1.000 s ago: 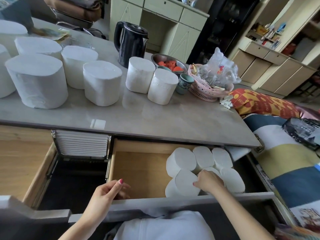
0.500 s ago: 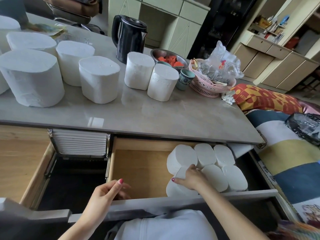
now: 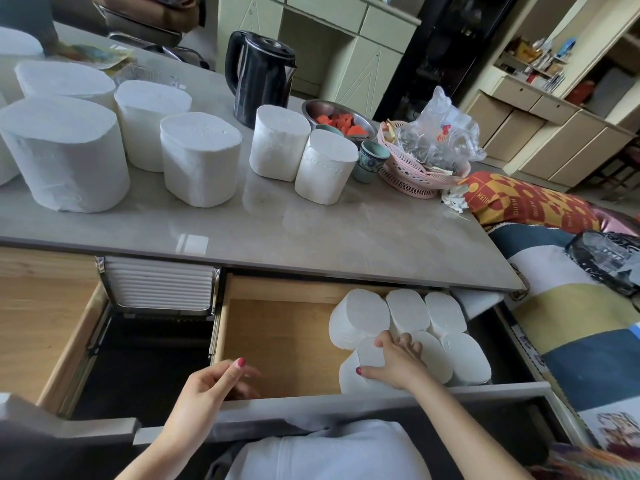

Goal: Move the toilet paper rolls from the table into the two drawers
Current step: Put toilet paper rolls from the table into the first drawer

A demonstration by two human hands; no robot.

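Observation:
Several white toilet paper rolls stand on the grey table (image 3: 346,237), among them a big one (image 3: 65,154) at the left and a pair (image 3: 325,166) near the middle. The right drawer (image 3: 277,341) is pulled out, with several rolls (image 3: 405,310) packed in its right half. My right hand (image 3: 398,362) holds the front left roll (image 3: 353,381) there, thumb on its near side and fingers over its top. My left hand (image 3: 204,393) hovers over the drawer's front edge, loosely curled and holding nothing. The left drawer (image 3: 34,323) is also out, and its visible part shows bare wood.
A black kettle (image 3: 259,81), a metal bowl of red pieces (image 3: 337,117), a small cup (image 3: 369,161) and a pink basket with plastic bags (image 3: 415,171) stand at the table's back right. A patterned sofa (image 3: 571,323) lies to the right.
My right hand shifted left from between the drawer's rolls onto the front left roll and spread its fingers over the top. My left hand stayed in place.

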